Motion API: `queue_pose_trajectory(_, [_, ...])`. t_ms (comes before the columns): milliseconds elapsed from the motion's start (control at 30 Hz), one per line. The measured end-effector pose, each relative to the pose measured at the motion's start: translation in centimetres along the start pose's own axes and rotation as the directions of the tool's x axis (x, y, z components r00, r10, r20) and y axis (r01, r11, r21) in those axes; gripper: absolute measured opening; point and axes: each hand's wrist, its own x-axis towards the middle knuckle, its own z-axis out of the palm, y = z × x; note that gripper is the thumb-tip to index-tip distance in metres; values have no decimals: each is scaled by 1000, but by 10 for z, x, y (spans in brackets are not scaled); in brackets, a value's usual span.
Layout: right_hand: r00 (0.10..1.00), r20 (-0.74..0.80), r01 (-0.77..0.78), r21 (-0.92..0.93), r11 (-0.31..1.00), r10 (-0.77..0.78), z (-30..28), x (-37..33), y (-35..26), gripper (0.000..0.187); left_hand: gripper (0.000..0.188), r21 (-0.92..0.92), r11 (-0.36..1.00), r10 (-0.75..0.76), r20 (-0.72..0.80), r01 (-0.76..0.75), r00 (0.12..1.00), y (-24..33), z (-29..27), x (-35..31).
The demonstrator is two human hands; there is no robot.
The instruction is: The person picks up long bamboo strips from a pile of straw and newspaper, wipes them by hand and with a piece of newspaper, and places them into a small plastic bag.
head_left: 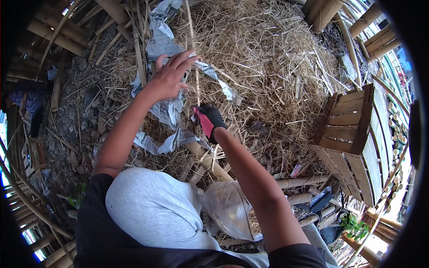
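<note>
Torn newspaper (pixel 163 47) lies in a ragged strip over dry straw (pixel 263 58). Across its middle spreads my bare left hand (pixel 167 76), fingers apart, its fingertips close to a thin bamboo stick (pixel 191 22). My right hand (pixel 209 121), in a pink and black glove, is closed around the near end of that stick. The stick runs away from me over the straw, past the left fingertips. More torn newspaper pieces (pixel 167 143) lie just left of the glove. A bit of white shows at the gloved fingers, too small to name.
A slatted wooden crate (pixel 346 154) stands at the right. Bamboo poles (pixel 214 166) lie near my legs, beside a clear plastic bag (pixel 228 207). My grey-clad knee (pixel 152 205) rises in front. Stony soil (pixel 80 120) with dry leaves is at left, and a dark device (pixel 321 200) lies lower right.
</note>
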Motion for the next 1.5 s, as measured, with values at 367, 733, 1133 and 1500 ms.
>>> queue_pose_trajectory(367, [891, -372, 138, -321, 937, -259, -173, 28, -168, 47, 88, -386, 922, -97, -231, 0, 968, 4, 30, -6])
queue_pose_trajectory(733, [827, -92, -68, -996, 63, -554, -298, -143, -155, 33, 100, -181, 980, -114, -160, 84, 981, 39, 10, -10])
queue_pose_trajectory(1133, [864, -184, -109, -977, 184, -469, -355, -203, -100, 52, 28, -604, 720, 12, 503, 342, 864, 67, -35, 15])
queue_pose_trajectory(1500, [665, 311, 338, -936, -97, -679, -160, -130, -139, 42, 20, -720, 692, 222, 295, 63, 929, 103, -71, -4])
